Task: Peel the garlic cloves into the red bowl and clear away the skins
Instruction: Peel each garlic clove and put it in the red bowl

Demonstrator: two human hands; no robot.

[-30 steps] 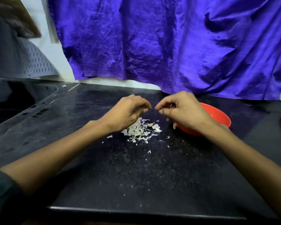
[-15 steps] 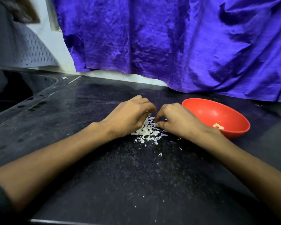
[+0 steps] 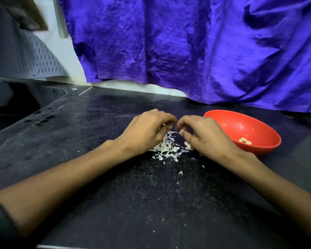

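Note:
A heap of white garlic skins (image 3: 166,150) lies on the black counter (image 3: 133,203), with loose flakes scattered in front of it. My left hand (image 3: 145,133) and my right hand (image 3: 205,135) hover just above the heap, fingers curled and fingertips meeting. A small pale garlic clove (image 3: 181,130) shows pinched at my right fingertips, and my left fingertips close on it from the other side, blurred. The red bowl (image 3: 258,148) stands just right of my right hand, with a few peeled cloves (image 3: 245,140) in its bottom.
A dark sink (image 3: 16,112) is sunk into the counter at the far left. Purple cloth (image 3: 187,51) hangs along the back wall down to the counter. A grey perforated sheet (image 3: 25,56) leans at the upper left.
Both hands dropped from mid-air to the skin heap, then lifted slightly with fingertips together. The view shifted, so the bowl now shows fully to the right of my right hand.

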